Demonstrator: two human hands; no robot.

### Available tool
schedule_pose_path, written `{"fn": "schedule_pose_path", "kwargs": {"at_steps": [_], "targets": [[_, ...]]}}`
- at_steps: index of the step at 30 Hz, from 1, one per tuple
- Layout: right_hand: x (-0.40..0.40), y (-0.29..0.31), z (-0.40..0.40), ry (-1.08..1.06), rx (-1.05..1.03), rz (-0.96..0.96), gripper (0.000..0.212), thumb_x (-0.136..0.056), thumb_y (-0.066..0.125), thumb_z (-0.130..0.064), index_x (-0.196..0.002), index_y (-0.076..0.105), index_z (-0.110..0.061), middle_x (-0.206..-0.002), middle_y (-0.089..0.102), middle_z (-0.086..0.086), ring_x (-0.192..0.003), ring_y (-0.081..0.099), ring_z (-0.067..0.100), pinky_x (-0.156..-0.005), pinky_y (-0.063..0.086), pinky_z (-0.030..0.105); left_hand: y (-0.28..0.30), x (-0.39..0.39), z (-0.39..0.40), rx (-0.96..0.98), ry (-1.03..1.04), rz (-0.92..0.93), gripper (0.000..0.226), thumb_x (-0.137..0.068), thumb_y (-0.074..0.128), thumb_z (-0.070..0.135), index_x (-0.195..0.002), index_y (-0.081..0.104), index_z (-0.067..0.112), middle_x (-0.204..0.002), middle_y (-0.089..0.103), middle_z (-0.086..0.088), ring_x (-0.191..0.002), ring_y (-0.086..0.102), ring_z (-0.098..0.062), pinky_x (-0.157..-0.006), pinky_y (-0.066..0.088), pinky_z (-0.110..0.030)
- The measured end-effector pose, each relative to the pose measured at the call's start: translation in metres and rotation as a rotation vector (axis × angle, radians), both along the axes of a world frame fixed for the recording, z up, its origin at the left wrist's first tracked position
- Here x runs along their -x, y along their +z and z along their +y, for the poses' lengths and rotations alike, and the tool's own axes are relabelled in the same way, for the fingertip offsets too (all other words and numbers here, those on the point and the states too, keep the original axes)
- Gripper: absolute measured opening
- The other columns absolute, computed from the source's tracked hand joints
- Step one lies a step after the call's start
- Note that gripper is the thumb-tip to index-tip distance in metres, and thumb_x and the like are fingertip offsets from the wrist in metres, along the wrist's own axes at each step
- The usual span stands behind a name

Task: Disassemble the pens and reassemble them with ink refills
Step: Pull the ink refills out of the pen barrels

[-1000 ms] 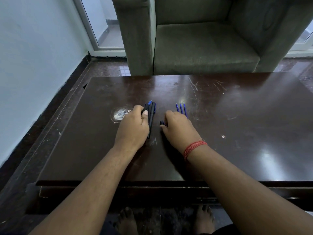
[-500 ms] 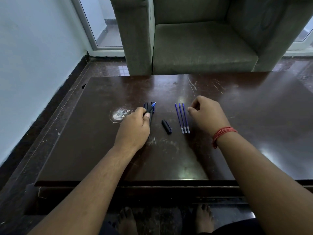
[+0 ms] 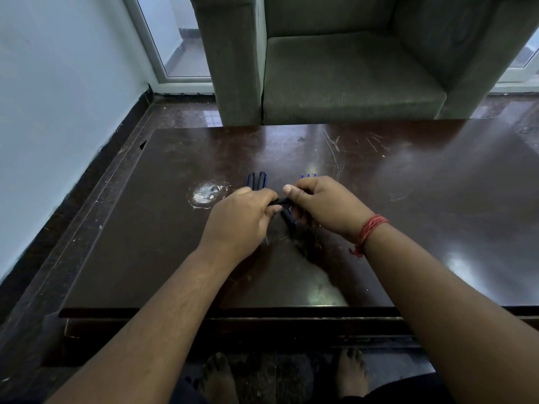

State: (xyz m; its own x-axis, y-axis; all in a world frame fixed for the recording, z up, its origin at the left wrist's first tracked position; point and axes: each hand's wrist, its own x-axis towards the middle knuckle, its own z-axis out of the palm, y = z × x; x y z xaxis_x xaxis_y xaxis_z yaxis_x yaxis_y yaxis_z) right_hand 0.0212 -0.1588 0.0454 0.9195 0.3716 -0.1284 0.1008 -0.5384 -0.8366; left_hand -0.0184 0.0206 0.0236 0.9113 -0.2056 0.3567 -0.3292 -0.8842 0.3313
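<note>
Black plastic shows between the two hands: a slim pen barrel (image 3: 280, 201) held level above the middle of the dark wooden table (image 3: 437, 199), most of its length hidden by fingers. The left hand (image 3: 242, 220) curls its fingers round one end, and the right hand (image 3: 323, 205) pinches the other end with thumb and bent fingers, thumbnail turned up. Directly under the hands a short black pen cap (image 3: 288, 220) with a blue edge lies on the tabletop, angled toward the near edge. Two more black pens (image 3: 257, 180) with blue trim lie side by side just beyond the left hand, pointing at the far edge. Blue tips of the ink refills (image 3: 308, 175) peek out past the right hand's knuckles; the rest of them is covered. A red thread bracelet (image 3: 368, 231) wraps the right wrist. A pale scuffed patch (image 3: 207, 193) marks the table's surface left of the pens. Beyond the far edge stands a grey-green armchair (image 3: 350, 77).
</note>
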Motion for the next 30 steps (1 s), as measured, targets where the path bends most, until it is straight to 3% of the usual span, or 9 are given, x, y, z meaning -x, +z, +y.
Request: {"fn": "schedule_pose_path", "kwargs": {"at_steps": [4,10,14,17,19,21,24,27,30], "targets": [[0.0012,0.0034,-0.0008,0.015,-0.033,0.005,0.029,-0.101,0.053,-0.026,-0.084,0.066,-0.007,-0.059,0.062,-0.002,-0.047,0.051,0.01,-0.046,0.041,0.022,0.0018,0.0,-0.0011,-0.035,-0.038,-0.034,0.016,-0.095,0.06,0.033,-0.099,0.066,0.018,-0.072,0.056,0.004,-0.073,0.059,-0.024,-0.054,0.046,-0.035],[0.0034,0.007,0.002,0.015,0.005,-0.17,0.024,-0.099,0.056,-0.026,-0.076,0.062,-0.029,-0.062,0.063,-0.005,-0.052,0.055,0.003,-0.052,0.045,0.017,0.0016,-0.0034,0.0018,0.11,-0.063,0.069,0.024,-0.097,0.047,0.039,-0.087,0.058,0.02,-0.071,0.063,0.003,-0.064,0.061,-0.02,-0.055,0.051,-0.044],[0.0037,0.0055,0.0047,0.014,-0.003,-0.313,0.012,-0.095,0.061,-0.016,-0.083,0.063,-0.019,-0.071,0.064,0.001,-0.064,0.057,0.011,-0.064,0.053,0.032,0.0029,-0.0027,0.0018,0.215,-0.078,0.103,0.025,-0.098,0.045,0.034,-0.082,0.058,0.02,-0.065,0.061,0.007,-0.061,0.058,-0.013,-0.057,0.05,-0.043],[0.0041,0.0066,0.0054,0.065,-0.084,-0.364,0.015,-0.089,0.066,-0.003,-0.09,0.063,-0.017,-0.089,0.064,-0.003,-0.083,0.061,0.008,-0.076,0.054,0.024,0.002,-0.0024,0.0041,0.236,-0.051,0.114,0.03,-0.098,0.042,0.036,-0.086,0.062,0.017,-0.067,0.061,0.007,-0.061,0.058,-0.014,-0.056,0.049,-0.042],[0.0031,0.0069,0.0053,0.071,-0.112,-0.364,0.017,-0.087,0.071,-0.008,-0.095,0.062,-0.02,-0.099,0.061,-0.004,-0.092,0.062,0.008,-0.081,0.053,0.018,0.0011,-0.0028,0.0066,0.207,-0.032,0.103,0.026,-0.099,0.045,0.034,-0.088,0.062,0.018,-0.068,0.062,0.007,-0.062,0.059,-0.016,-0.057,0.05,-0.043],[0.0031,0.0071,0.0062,-0.002,-0.113,-0.296,0.014,-0.089,0.07,-0.027,-0.098,0.061,-0.02,-0.095,0.064,-0.004,-0.086,0.064,0.009,-0.075,0.054,0.018,0.0015,-0.0024,0.0068,0.167,-0.021,0.089,0.019,-0.1,0.049,0.029,-0.093,0.064,0.019,-0.071,0.063,0.006,-0.065,0.059,-0.018,-0.058,0.05,-0.043],[0.0023,0.0053,0.0053,-0.084,0.001,-0.192,0.031,-0.098,0.052,-0.041,-0.09,0.063,-0.013,-0.072,0.067,0.001,-0.056,0.063,0.009,-0.056,0.053,0.028,0.0012,-0.0018,0.0043,0.085,-0.04,0.089,0.021,-0.102,0.046,0.033,-0.097,0.062,0.021,-0.075,0.064,0.007,-0.071,0.059,-0.018,-0.06,0.05,-0.043],[0.0018,0.0052,0.0023,-0.056,0.025,-0.15,0.026,-0.1,0.053,-0.031,-0.087,0.064,-0.012,-0.068,0.066,0.003,-0.047,0.057,0.006,-0.052,0.05,0.025,-0.0016,-0.0027,0.0043,0.021,-0.056,0.071,0.024,-0.101,0.04,0.036,-0.102,0.06,0.023,-0.081,0.065,0.008,-0.08,0.057,-0.018,-0.064,0.05,-0.044],[0.0008,0.0071,-0.0011,-0.003,-0.093,-0.158,0.005,-0.095,0.061,-0.012,-0.091,0.063,-0.015,-0.082,0.068,0.006,-0.068,0.064,0.011,-0.067,0.057,0.027,-0.0025,-0.0029,0.0049,0.06,-0.05,0.095,0.022,-0.1,0.038,0.034,-0.094,0.058,0.025,-0.078,0.063,0.009,-0.078,0.056,-0.015,-0.064,0.049,-0.043]]}}
